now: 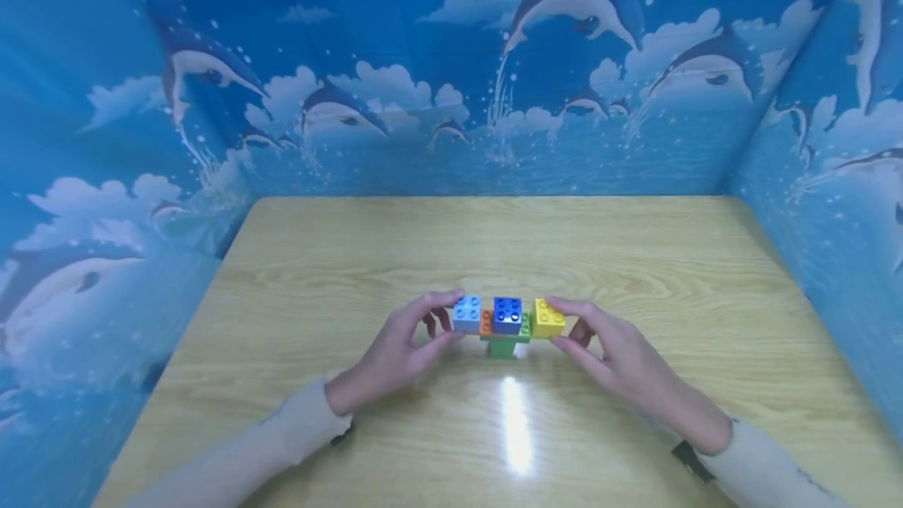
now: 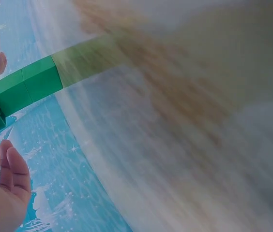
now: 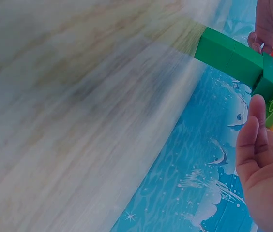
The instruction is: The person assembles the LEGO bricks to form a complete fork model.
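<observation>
A toy-brick structure stands on the table, a green brick column (image 1: 502, 349) carrying a wide crosspiece. On top sit a light blue brick (image 1: 467, 314) at left, a dark blue brick (image 1: 507, 316) in the middle and a yellow brick (image 1: 548, 319) at right. Between them show an orange piece (image 1: 487, 323) and a light green piece (image 1: 525, 325). My left hand (image 1: 400, 350) pinches the light blue brick's end between thumb and fingers. At the other end, my right hand (image 1: 630, 353) pinches the yellow brick. The right wrist view shows the stacked green bricks (image 3: 229, 55) of the column from low down.
The wood-grain table (image 1: 339, 249) extends around the structure, with a bright light reflection in front of it. Blue dolphin-printed sheets (image 1: 395, 147) rise behind the table and along both sides.
</observation>
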Available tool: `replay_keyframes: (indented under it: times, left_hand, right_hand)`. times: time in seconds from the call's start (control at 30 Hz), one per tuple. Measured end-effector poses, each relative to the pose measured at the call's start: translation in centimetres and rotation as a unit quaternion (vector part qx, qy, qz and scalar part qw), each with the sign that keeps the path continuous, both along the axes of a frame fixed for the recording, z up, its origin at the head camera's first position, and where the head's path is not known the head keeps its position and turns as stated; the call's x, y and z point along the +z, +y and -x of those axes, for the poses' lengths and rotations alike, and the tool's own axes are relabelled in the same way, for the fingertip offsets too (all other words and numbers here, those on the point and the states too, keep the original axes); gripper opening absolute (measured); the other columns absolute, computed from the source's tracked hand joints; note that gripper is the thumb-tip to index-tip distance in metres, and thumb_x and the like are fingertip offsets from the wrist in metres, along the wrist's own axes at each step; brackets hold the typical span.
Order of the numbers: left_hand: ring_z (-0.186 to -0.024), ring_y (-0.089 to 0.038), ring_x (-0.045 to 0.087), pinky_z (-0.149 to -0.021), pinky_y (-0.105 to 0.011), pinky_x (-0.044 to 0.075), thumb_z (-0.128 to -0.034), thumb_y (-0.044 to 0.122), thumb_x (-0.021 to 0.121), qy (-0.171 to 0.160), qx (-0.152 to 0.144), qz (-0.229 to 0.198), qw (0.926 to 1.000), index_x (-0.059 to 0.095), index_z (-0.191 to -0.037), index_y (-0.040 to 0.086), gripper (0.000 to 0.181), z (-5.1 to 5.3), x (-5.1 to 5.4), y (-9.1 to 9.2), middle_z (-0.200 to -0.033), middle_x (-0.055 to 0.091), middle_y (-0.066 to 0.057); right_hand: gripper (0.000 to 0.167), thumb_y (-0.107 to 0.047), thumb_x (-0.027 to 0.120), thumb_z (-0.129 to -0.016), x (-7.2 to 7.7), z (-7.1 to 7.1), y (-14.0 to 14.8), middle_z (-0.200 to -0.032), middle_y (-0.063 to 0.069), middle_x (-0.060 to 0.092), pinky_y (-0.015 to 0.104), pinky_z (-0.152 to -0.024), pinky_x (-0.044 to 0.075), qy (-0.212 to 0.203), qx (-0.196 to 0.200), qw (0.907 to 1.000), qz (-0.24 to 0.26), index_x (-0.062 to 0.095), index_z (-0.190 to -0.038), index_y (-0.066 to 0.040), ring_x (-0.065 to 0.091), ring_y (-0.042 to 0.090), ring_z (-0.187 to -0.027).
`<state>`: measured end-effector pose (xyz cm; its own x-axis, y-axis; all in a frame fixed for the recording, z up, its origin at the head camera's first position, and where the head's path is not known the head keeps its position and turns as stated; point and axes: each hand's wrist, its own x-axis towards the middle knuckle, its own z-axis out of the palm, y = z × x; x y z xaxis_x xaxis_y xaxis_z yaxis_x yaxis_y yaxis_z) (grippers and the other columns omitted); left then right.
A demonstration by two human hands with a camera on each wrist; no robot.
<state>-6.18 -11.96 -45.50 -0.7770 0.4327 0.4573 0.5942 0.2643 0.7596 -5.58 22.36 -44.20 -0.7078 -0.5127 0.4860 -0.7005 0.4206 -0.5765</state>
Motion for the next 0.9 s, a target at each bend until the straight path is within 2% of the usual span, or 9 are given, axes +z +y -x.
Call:
replay_keyframes:
  times: [0.1, 0.17, 0.3, 0.37, 0.43, 0.57, 0.67, 0.77, 0.9]
  left_hand:
    - [-0.096, -0.033, 0.071, -0.071, -0.036, 0.062, -0.0917, -0.007, 0.084, 0.006, -0.004, 0.005, 1.0, 0.059, -0.146, 0.006, 0.061, 0.1, 0.1, 0.0, -0.135, 0.072, -0.011]
    - [-0.1, -0.031, 0.07, -0.072, -0.037, 0.062, -0.0903, -0.006, 0.085, 0.024, -0.005, 0.017, 0.9996, 0.058, -0.146, 0.005, 0.063, 0.1, 0.2, 0.0, -0.136, 0.07, -0.01]
    - [-0.115, -0.03, 0.067, -0.075, -0.037, 0.062, -0.0848, -0.004, 0.091, 0.093, 0.0, 0.054, 0.9942, 0.054, -0.148, 0.002, 0.074, 0.3, 0.4, 0.0, -0.143, 0.064, -0.012]
    - [-0.123, -0.031, 0.065, -0.08, -0.037, 0.064, -0.0826, -0.003, 0.092, 0.137, 0.002, 0.073, 0.9879, 0.053, -0.148, 0.001, 0.077, 0.4, 0.4, 0.0, -0.146, 0.061, -0.014]
    - [-0.128, -0.032, 0.063, -0.09, -0.038, 0.063, -0.0812, -0.003, 0.092, 0.18, 0.003, 0.089, 0.9797, 0.054, -0.148, 0.0, 0.077, 0.5, 0.3, 0.0, -0.147, 0.06, -0.017]
    - [-0.127, -0.032, 0.065, -0.108, -0.038, 0.056, -0.0805, -0.004, 0.091, 0.236, -0.001, 0.112, 0.9654, 0.058, -0.144, -0.003, 0.072, 0.9, 0.5, -0.2, -0.14, 0.063, -0.018]
    - [-0.124, -0.031, 0.066, -0.108, -0.036, 0.055, -0.0807, -0.004, 0.091, 0.254, -0.001, 0.129, 0.9584, 0.059, -0.144, -0.003, 0.071, 1.2, 0.7, -0.2, -0.137, 0.065, -0.018]
    - [-0.124, -0.031, 0.067, -0.107, -0.036, 0.056, -0.0806, -0.003, 0.092, 0.261, 0.005, 0.141, 0.9549, 0.059, -0.143, -0.004, 0.071, 1.4, 0.8, -0.1, -0.137, 0.065, -0.018]
    - [-0.127, -0.032, 0.065, -0.1, -0.036, 0.06, -0.0812, -0.003, 0.091, 0.237, 0.01, 0.121, 0.9639, 0.058, -0.142, -0.006, 0.069, 1.9, 0.7, -0.1, -0.141, 0.063, -0.02]
  right_hand:
    - [0.069, 0.004, 0.082, -0.088, -0.1, 0.2, 0.1, -0.108, 0.0, 0.074, 0.015, -0.057, 0.05, 0.017, 0.003, 0.9998, -0.014, 0.056, -0.151, -0.007, 0.064, 0.005, -0.08]
    - [0.072, -0.001, 0.084, -0.088, 0.0, 0.4, 0.1, -0.126, 0.007, 0.072, 0.018, -0.065, 0.055, 0.031, 0.004, 0.9991, -0.03, 0.053, -0.153, -0.005, 0.068, 0.011, -0.093]
    - [0.077, -0.014, 0.084, -0.088, 0.0, 0.9, 0.0, -0.154, 0.019, 0.056, 0.03, -0.08, 0.062, 0.076, 0.005, 0.9951, -0.063, 0.05, -0.155, 0.001, 0.064, 0.028, -0.123]
    - [0.077, -0.016, 0.083, -0.086, 0.1, 1.0, -0.1, -0.158, 0.021, 0.051, 0.03, -0.082, 0.062, 0.095, 0.008, 0.9933, -0.065, 0.051, -0.154, 0.003, 0.06, 0.034, -0.13]
    - [0.075, -0.014, 0.083, -0.085, 0.1, 1.1, -0.2, -0.156, 0.021, 0.052, 0.029, -0.082, 0.062, 0.11, 0.015, 0.9922, -0.058, 0.053, -0.152, 0.004, 0.061, 0.033, -0.129]
    - [0.074, 0.003, 0.083, -0.082, 0.4, 1.4, -0.5, -0.148, 0.019, 0.059, 0.027, -0.082, 0.062, 0.111, 0.037, 0.9919, -0.048, 0.055, -0.15, 0.004, 0.066, 0.028, -0.121]
    - [0.075, 0.009, 0.081, -0.081, 0.5, 1.6, -0.7, -0.146, 0.019, 0.061, 0.026, -0.084, 0.062, 0.107, 0.048, 0.9917, -0.052, 0.053, -0.15, 0.006, 0.068, 0.025, -0.116]
    - [0.073, 0.009, 0.079, -0.082, 0.4, 1.8, -0.6, -0.147, 0.02, 0.06, 0.025, -0.083, 0.061, 0.114, 0.052, 0.9911, -0.045, 0.053, -0.15, 0.007, 0.068, 0.025, -0.115]
    - [0.07, -0.001, 0.078, -0.085, 0.4, 2.2, -0.5, -0.153, 0.019, 0.057, 0.022, -0.092, 0.058, 0.131, 0.041, 0.9896, -0.042, 0.055, -0.151, 0.006, 0.064, 0.03, -0.128]
